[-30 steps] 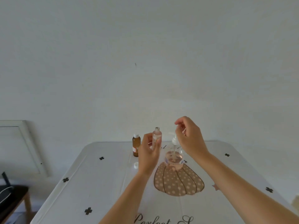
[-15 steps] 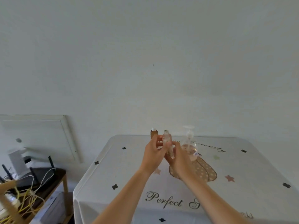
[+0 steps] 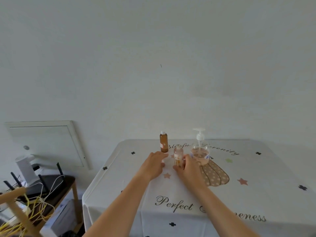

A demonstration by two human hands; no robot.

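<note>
Right hand (image 3: 188, 168) grips small bottle (image 3: 178, 155), fingers curled round its lower half. Bottle stands upright on table (image 3: 256, 168), at 11 o'clock from the palm. Left hand (image 3: 153, 165) spread flat at 9 o'clock, cap (image 3: 163, 162) by its thumb. Pump bottle (image 3: 199, 153) at 3 o'clock.

The small bottle (image 3: 178, 157) my right hand (image 3: 188, 168) grips is clear and glossy, plastic I think, though the view is too soft to be sure. The pump bottle (image 3: 200, 153) has the same clear shine with a matt white pump, and the amber bottle (image 3: 163, 142) is smooth, translucent brown. The cloth (image 3: 119, 185) under them is matt white fabric, softly creased.
</note>
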